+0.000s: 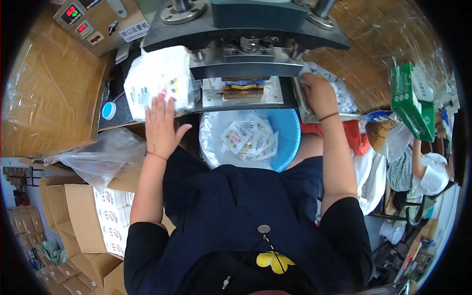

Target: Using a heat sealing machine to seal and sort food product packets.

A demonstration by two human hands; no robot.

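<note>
My left hand point(161, 123) lies with its fingers stretched out on a stack of white printed pouches point(142, 81), left of the press. At the right, my right hand point(320, 96) reaches over the edge of a metal tray point(307, 117) heaped with small white plastic parts point(339, 88). Its fingers are curled together, and what they hold, if anything, is hidden. Between the hands stands the press point(246, 69), with a lower plate point(212, 96) and a brown and yellow block point(243, 91). Below it, a blue basin point(293, 140) with a clear liner holds several loose printed pouches point(253, 135).
A control box point(93, 24) with lit displays stands at the far left. Nearby are a round blue-lidded tub point(109, 110), an open carton point(81, 216) of printed packs and a clear plastic bag point(105, 155). Rightward are a green box point(410, 103) and another person point(430, 172).
</note>
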